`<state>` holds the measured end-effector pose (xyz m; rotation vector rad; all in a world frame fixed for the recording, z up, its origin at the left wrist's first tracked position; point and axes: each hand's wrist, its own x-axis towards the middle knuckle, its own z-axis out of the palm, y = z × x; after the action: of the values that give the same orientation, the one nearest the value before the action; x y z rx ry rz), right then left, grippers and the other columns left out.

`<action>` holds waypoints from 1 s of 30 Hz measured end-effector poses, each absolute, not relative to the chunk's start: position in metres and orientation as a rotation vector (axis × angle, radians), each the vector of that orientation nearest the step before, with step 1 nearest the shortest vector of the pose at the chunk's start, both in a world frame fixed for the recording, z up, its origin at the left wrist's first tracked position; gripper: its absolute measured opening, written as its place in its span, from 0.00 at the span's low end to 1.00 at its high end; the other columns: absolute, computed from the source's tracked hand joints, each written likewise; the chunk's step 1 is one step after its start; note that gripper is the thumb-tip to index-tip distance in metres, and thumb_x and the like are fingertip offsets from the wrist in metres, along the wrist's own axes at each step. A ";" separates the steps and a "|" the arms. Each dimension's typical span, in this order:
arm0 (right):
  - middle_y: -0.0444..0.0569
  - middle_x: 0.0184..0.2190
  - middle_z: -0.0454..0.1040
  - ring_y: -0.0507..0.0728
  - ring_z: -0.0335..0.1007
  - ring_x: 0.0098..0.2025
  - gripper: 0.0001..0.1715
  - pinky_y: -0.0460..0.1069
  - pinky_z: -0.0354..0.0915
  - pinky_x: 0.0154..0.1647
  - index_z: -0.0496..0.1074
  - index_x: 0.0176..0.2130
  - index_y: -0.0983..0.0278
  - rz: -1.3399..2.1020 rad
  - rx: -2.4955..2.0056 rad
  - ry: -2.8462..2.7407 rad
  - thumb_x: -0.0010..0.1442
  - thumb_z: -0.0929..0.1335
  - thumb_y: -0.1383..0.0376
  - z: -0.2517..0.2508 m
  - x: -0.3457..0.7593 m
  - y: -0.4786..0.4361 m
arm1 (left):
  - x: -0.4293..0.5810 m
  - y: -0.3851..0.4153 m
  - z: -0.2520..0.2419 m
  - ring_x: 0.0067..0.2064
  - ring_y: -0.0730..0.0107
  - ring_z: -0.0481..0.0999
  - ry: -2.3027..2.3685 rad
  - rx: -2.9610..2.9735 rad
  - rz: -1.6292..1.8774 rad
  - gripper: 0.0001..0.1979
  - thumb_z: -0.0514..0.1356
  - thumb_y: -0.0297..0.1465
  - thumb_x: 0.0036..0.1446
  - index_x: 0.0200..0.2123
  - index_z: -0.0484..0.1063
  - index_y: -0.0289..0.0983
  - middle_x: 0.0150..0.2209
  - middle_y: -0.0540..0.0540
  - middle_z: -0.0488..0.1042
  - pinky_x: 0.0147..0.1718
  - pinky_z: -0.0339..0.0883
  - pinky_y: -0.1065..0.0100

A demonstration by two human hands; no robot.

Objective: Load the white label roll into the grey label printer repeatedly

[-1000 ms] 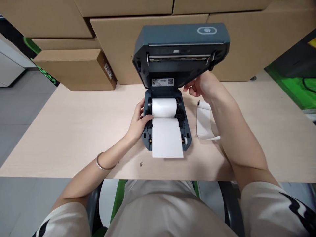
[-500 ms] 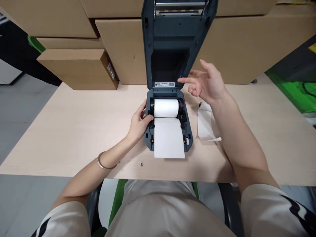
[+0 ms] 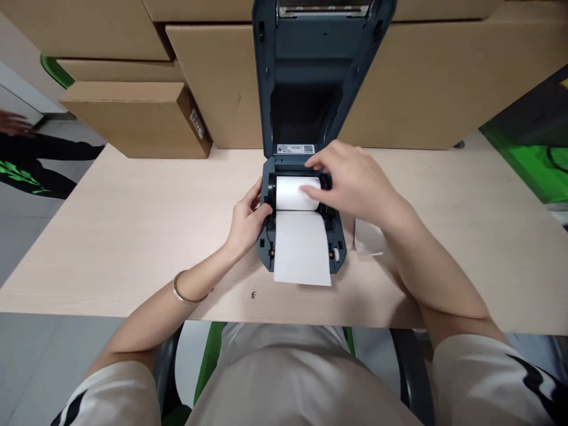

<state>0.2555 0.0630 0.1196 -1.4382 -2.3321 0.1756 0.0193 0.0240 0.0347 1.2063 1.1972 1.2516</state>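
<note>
A dark grey label printer [image 3: 264,251] stands on the table with its lid [image 3: 302,53] raised. Inside sits a white paper roll [image 3: 290,194], and its loose strip [image 3: 302,248] lies forward over the printer's front edge. My left hand [image 3: 249,218] grips the printer's left side, thumb over the rim and fingers down the outer wall. Over the roll's right end hovers my right hand [image 3: 348,180], thumb and fingers apart, holding nothing; whether the thumb touches the paper I cannot tell. To the right, a second piece of white paper [image 3: 368,238] is partly covered by my right forearm.
Cardboard boxes [image 3: 213,89] form a wall behind the printer, and a smaller flat box [image 3: 128,121] stands at the back left. Past the table's [image 3: 133,236] left edge, part of a person in dark clothes [image 3: 31,160] shows. A green surface [image 3: 528,160] lies at the right.
My right hand has moved left and down, from beside the lid to above the paper roll. My left hand stays on the printer. A person has come into view at the left.
</note>
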 end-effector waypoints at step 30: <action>0.54 0.61 0.83 0.80 0.79 0.63 0.45 0.69 0.77 0.63 0.78 0.62 0.52 0.380 -1.920 -2.238 0.48 0.85 0.52 0.176 0.359 0.078 | 0.019 0.025 0.035 0.66 0.49 0.79 1.182 1.268 1.236 0.42 0.63 0.29 0.52 0.73 0.76 0.36 0.65 0.42 0.85 0.58 0.78 0.58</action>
<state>0.3592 0.0782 0.1764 -1.9198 -2.2381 0.3799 0.0191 0.0253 0.0348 1.2677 1.1824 1.2364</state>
